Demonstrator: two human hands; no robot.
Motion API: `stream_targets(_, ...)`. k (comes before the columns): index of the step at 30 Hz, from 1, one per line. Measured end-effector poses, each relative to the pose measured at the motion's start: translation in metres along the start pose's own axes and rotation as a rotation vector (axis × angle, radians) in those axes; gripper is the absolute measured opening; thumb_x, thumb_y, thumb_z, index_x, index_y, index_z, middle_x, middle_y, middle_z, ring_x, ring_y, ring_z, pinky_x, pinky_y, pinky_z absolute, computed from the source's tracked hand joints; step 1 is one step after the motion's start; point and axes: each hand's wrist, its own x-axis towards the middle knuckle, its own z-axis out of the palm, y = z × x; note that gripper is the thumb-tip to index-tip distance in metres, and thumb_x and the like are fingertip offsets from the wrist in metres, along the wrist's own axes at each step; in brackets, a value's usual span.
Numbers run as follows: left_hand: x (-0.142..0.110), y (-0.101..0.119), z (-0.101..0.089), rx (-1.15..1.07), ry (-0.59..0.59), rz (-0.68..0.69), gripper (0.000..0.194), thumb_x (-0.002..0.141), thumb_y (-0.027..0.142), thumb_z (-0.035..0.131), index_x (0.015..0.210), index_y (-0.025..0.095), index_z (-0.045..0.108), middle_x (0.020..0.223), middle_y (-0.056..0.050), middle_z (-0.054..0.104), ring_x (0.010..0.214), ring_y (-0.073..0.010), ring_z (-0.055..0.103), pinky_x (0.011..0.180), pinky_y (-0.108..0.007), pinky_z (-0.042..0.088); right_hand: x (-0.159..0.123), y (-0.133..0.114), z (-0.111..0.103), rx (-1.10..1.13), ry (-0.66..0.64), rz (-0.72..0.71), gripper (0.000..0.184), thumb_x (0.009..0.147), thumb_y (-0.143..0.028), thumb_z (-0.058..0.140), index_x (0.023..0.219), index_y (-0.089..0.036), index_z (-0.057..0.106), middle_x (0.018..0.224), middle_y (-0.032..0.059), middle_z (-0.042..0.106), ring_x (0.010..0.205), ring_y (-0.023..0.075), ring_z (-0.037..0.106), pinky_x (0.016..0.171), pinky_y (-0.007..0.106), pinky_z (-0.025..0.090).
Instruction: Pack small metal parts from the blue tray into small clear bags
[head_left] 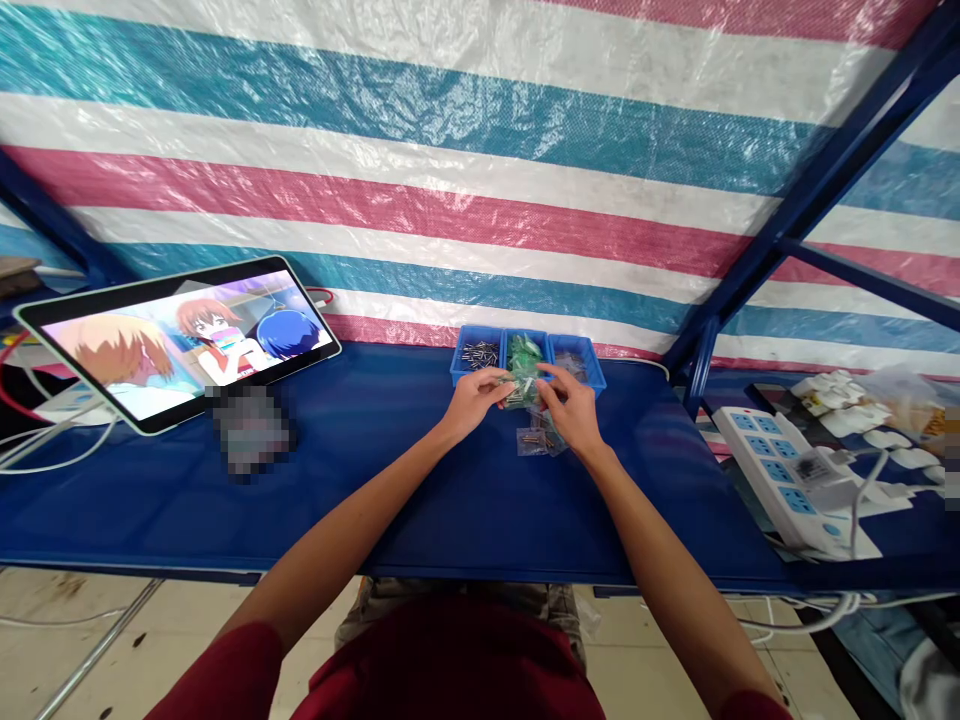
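In front of the blue bins, both my hands meet over a small green-tinted plastic bag (517,393). My left hand (478,398) pinches the bag's left side. On its right side, the fingers of my right hand (568,402) are closed on the bag too. Small metal pieces seem to show through the plastic. The left blue bin (455,366) holds many metal screws (480,355). Green bags (525,350) fill the middle bin, and the right bin (598,373) contains clear packets. Just below my hands, a clear packet with small screws (532,441) lies on the table.
A tablet (187,340) playing a cartoon leans at the left, with a blurred-out object (253,430) before it. At the right are a white power strip (780,475), plugs and cables. Blue frame posts (750,270) and striped sheeting (450,200) stand behind the blue table (360,520).
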Motion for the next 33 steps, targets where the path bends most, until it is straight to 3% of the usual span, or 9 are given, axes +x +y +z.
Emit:
stream_targets(2, -0.001, 0.001, 0.000, -0.065, 0.032, -0.028, 0.046, 0.070, 0.045, 0.075, 0.101, 0.018, 0.057, 0.052, 0.007, 0.055, 0.045, -0.0112, 0.055, 0.051, -0.025, 0.048, 0.000, -0.003, -0.003, -0.008, -0.035, -0.091, 0.037, 0.093, -0.036, 0.045, 0.124, -0.023, 0.059, 0.104, 0.0084, 0.067, 0.083, 0.0193, 0.065, 0.075, 0.037, 0.055)
stream_targets(5, -0.002, 0.003, 0.002, -0.163, 0.041, -0.097, 0.047, 0.068, 0.046, 0.077, 0.096, 0.018, 0.051, 0.048, 0.008, 0.053, 0.042, -0.0110, 0.054, 0.046, -0.023, 0.046, 0.000, -0.003, -0.004, -0.082, -0.126, -0.245, 0.038, 0.087, -0.036, 0.057, 0.122, -0.025, 0.062, 0.136, 0.0112, 0.050, 0.111, 0.0252, 0.058, 0.088, 0.043, 0.052)
stream_targets(11, -0.003, 0.006, 0.002, -0.172, 0.054, -0.152, 0.044, 0.078, 0.058, 0.063, 0.091, 0.017, 0.055, 0.056, 0.002, 0.059, 0.043, -0.0104, 0.056, 0.042, -0.021, 0.044, 0.001, 0.005, 0.004, -0.189, 0.013, -0.257, 0.026, 0.093, -0.029, 0.050, 0.095, -0.021, 0.074, 0.094, 0.0088, 0.071, 0.089, 0.0212, 0.065, 0.083, 0.036, 0.051)
stream_targets(16, 0.000, 0.001, -0.002, -0.116, 0.129, -0.157, 0.044, 0.078, 0.058, 0.061, 0.082, 0.015, 0.057, 0.058, 0.000, 0.060, 0.044, -0.0086, 0.054, 0.040, -0.018, 0.040, 0.013, 0.007, 0.005, -0.295, 0.191, -0.099, 0.033, 0.093, -0.031, 0.046, 0.103, -0.016, 0.073, 0.078, 0.0081, 0.069, 0.067, 0.0196, 0.061, 0.069, 0.033, 0.049)
stream_targets(21, 0.001, -0.004, -0.004, -0.078, 0.120, -0.141, 0.041, 0.077, 0.055, 0.063, 0.079, 0.014, 0.059, 0.057, 0.000, 0.060, 0.043, -0.0087, 0.054, 0.040, -0.018, 0.039, 0.052, 0.016, 0.009, -0.518, 0.234, -0.024, 0.040, 0.094, -0.024, 0.036, 0.113, -0.015, 0.071, 0.092, 0.0135, 0.071, 0.086, 0.0252, 0.063, 0.081, 0.037, 0.046)
stream_targets(24, 0.001, -0.005, -0.004, -0.059, 0.110, -0.136, 0.039, 0.077, 0.053, 0.063, 0.079, 0.014, 0.060, 0.057, 0.000, 0.060, 0.044, -0.0086, 0.054, 0.040, -0.018, 0.039, 0.076, 0.022, 0.016, -0.611, 0.112, 0.013, 0.043, 0.094, -0.017, 0.033, 0.123, -0.014, 0.065, 0.114, 0.0156, 0.068, 0.101, 0.0280, 0.062, 0.088, 0.038, 0.043)
stream_targets(26, 0.001, -0.005, -0.005, -0.047, 0.109, -0.136, 0.038, 0.077, 0.052, 0.063, 0.079, 0.014, 0.061, 0.057, 0.000, 0.060, 0.044, -0.0085, 0.054, 0.041, -0.018, 0.039, 0.086, 0.024, 0.022, -0.670, -0.069, 0.027, 0.044, 0.093, -0.013, 0.033, 0.124, -0.016, 0.063, 0.118, 0.0149, 0.067, 0.105, 0.0278, 0.062, 0.088, 0.036, 0.043)
stream_targets(28, 0.001, -0.006, -0.005, -0.040, 0.106, -0.137, 0.038, 0.078, 0.051, 0.062, 0.079, 0.014, 0.061, 0.057, 0.000, 0.060, 0.044, -0.0085, 0.054, 0.041, -0.018, 0.039, 0.090, 0.023, 0.028, -0.735, -0.291, 0.086, 0.037, 0.094, -0.020, 0.038, 0.113, -0.016, 0.069, 0.108, 0.0164, 0.070, 0.101, 0.0291, 0.064, 0.085, 0.036, 0.044)
stream_targets(33, 0.002, -0.007, -0.005, -0.028, 0.088, -0.135, 0.037, 0.078, 0.052, 0.061, 0.078, 0.014, 0.060, 0.058, 0.000, 0.059, 0.044, -0.0087, 0.053, 0.041, -0.019, 0.038, 0.092, 0.013, 0.034, -0.750, -0.539, 0.135, 0.055, 0.099, -0.042, 0.026, 0.104, -0.008, 0.069, 0.110, 0.0228, 0.068, 0.107, 0.0317, 0.062, 0.100, 0.045, 0.036)
